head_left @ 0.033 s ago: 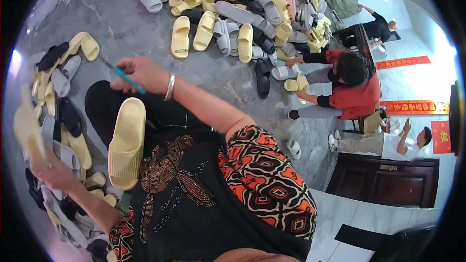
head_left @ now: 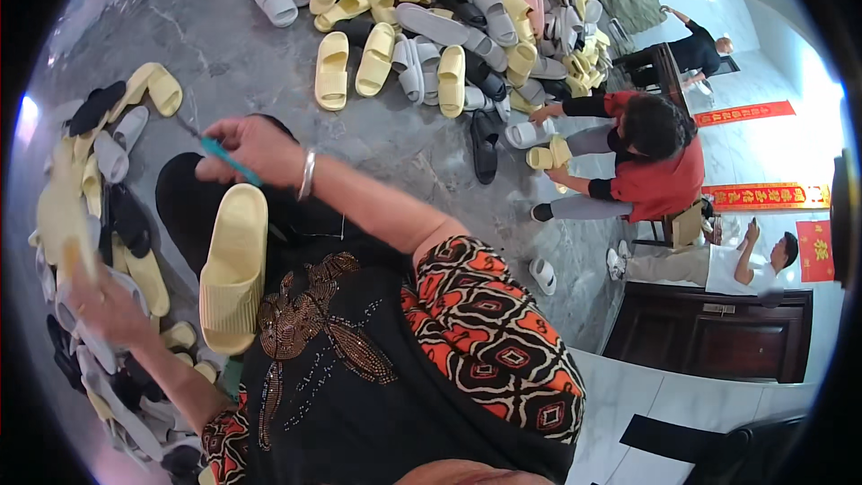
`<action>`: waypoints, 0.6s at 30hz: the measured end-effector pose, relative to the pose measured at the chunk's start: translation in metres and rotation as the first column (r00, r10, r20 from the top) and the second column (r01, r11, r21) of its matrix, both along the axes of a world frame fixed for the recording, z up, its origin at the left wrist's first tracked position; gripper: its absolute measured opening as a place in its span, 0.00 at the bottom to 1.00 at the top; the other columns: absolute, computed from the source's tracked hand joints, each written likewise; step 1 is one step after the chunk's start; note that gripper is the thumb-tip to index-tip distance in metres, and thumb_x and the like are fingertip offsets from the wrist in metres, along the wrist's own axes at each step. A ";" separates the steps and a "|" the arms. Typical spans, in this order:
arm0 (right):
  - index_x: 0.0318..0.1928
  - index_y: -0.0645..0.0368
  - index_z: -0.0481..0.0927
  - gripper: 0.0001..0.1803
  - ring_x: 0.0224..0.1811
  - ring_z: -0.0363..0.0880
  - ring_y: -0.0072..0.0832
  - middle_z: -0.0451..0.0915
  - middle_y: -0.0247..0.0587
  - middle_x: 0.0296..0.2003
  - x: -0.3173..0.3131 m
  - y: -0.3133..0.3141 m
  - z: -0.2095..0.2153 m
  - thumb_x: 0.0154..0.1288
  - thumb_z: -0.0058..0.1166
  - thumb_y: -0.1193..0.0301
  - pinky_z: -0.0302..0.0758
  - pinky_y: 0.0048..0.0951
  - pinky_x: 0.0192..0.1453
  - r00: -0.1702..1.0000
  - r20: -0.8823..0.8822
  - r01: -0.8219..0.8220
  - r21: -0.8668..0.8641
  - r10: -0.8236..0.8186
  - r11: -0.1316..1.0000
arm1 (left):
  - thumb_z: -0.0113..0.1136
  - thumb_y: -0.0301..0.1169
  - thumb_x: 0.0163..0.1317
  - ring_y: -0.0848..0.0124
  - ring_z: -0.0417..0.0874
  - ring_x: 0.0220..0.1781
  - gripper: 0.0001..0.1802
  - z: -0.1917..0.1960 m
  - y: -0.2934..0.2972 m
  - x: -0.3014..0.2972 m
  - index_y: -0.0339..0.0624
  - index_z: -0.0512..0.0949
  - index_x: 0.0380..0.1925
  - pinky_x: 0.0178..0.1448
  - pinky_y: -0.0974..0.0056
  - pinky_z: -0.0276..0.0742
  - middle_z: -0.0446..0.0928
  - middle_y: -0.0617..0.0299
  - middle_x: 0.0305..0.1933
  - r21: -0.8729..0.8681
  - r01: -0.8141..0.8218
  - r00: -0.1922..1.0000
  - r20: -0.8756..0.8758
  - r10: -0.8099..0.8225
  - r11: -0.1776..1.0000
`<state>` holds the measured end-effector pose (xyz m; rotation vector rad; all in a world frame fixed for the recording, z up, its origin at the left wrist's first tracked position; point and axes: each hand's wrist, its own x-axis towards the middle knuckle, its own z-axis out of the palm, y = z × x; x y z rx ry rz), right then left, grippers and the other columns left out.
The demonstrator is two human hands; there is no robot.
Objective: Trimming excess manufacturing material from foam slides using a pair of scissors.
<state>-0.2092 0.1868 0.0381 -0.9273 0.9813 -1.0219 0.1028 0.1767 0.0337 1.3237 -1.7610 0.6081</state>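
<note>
At the left, my left hand (head_left: pixel 112 305) grips a pale yellow slide slipper (head_left: pixel 65 211), both smeared by motion. Fingers of my right hand (head_left: pixel 262 151) are closed round a thin tool with a teal handle (head_left: pixel 231 162); its narrow dark tip points up and left, and its exact kind is not clear. Across my lap lies another yellow slide slipper (head_left: pixel 235 274), ribbed on its strap, just below my right hand and touched by neither hand. Past my knee, a heap of yellow, grey and black slippers (head_left: pixel 144 280) is partly hidden behind my left hand.
A large pile of mixed slippers (head_left: pixel 431 25) spreads over the grey floor at the top. A person in red (head_left: pixel 655 157) sits to the right, handling slippers. Two other people are farther off, near a dark door (head_left: pixel 709 332) and a table (head_left: pixel 672 81).
My left hand and its yellow slipper have shifted slightly right and up. My right hand has dropped a little with the teal-handled tool. The slipper on my lap has hardly moved.
</note>
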 end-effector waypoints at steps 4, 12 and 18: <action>0.45 0.62 0.69 0.28 0.27 0.72 0.14 0.76 0.31 0.29 0.043 0.005 -0.016 0.43 0.69 0.71 0.69 0.16 0.26 0.983 0.009 0.184 -0.136 -0.184 0.973 | 0.63 0.23 0.48 0.59 0.77 0.39 0.16 0.010 0.014 -0.099 0.40 0.78 0.40 0.44 0.60 0.73 0.77 0.56 0.39 0.106 0.207 0.978 -0.008 -0.208 0.973; 0.46 0.62 0.66 0.29 0.26 0.68 0.13 0.71 0.29 0.26 0.067 0.000 -0.018 0.43 0.66 0.75 0.68 0.17 0.28 0.903 0.200 0.387 0.004 -0.380 0.922 | 0.60 0.21 0.48 0.57 0.74 0.44 0.17 -0.026 0.015 -0.119 0.38 0.76 0.41 0.49 0.58 0.69 0.74 0.56 0.41 0.187 0.417 0.909 -0.102 -0.405 0.889; 0.47 0.60 0.66 0.27 0.25 0.68 0.16 0.71 0.31 0.26 0.032 -0.016 -0.035 0.44 0.62 0.77 0.68 0.19 0.28 0.871 -0.064 0.460 -0.235 -0.486 0.856 | 0.62 0.21 0.47 0.56 0.73 0.47 0.19 -0.011 0.031 -0.117 0.38 0.75 0.42 0.52 0.58 0.69 0.72 0.53 0.44 0.231 0.570 0.809 -0.325 -0.490 0.789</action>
